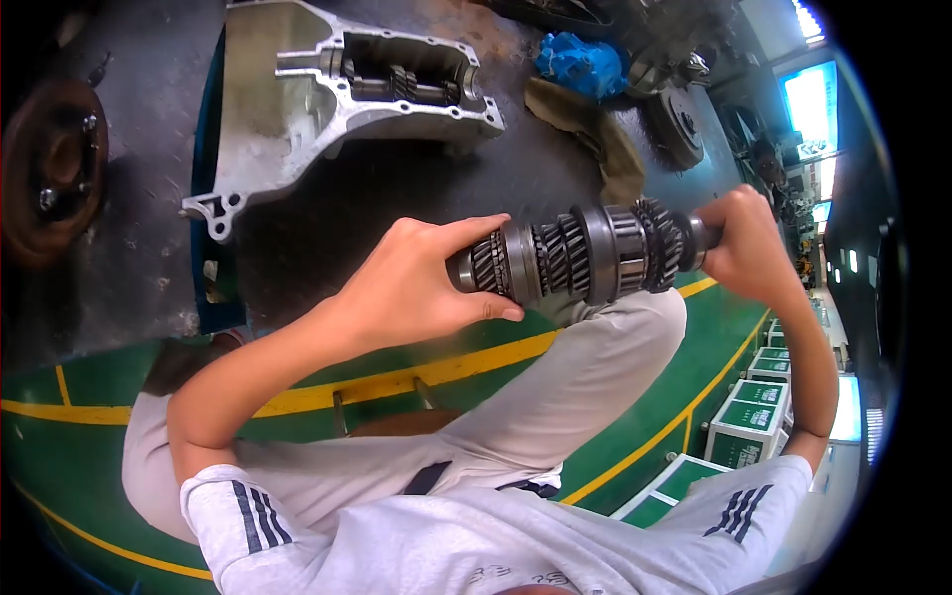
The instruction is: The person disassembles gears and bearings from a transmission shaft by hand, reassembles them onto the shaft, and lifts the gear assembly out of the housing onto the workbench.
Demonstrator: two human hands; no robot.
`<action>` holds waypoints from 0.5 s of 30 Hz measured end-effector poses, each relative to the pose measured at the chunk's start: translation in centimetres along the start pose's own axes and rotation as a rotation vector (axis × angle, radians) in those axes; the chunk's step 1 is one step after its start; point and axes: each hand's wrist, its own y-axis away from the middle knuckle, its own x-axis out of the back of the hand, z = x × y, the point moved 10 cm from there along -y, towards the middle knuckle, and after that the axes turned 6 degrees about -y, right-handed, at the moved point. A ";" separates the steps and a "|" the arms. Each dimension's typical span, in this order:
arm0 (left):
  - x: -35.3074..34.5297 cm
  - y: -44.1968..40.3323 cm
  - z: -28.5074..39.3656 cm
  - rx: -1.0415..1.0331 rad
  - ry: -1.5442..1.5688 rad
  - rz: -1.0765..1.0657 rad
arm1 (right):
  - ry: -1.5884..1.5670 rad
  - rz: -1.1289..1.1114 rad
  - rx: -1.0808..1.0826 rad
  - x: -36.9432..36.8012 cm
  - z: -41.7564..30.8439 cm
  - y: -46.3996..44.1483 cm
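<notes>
A gear shaft (595, 253), stacked with several helical gears and dark metal rings, is held level between my two hands above my knee. My left hand (426, 273) grips its left end, thumb below and forefinger along the top. Closed around the narrower right end is my right hand (746, 246), its fingertips partly hidden behind the shaft. Beyond them on the dark workbench (297, 263) lies an open aluminium gearbox housing (273, 109), with another geared shaft (402, 87) visible inside its cavity.
A rusty round plate (58, 169) lies at the bench's left. Crumpled blue plastic (580, 65), a brown cloth (595, 129) and a round metal disc (677, 127) are at the back right. White-and-green boxes (746, 421) line the floor at right.
</notes>
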 end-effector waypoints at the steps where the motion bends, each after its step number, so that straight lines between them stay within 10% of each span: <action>1: 1.1 0.0 1.1 -0.005 -0.022 0.000 | -0.013 0.032 0.023 0.7 -0.2 -0.4; 15: 17.8 -9.2 3.9 -0.040 -0.737 0.119 | -0.471 0.370 0.186 -4.1 2.0 -15.9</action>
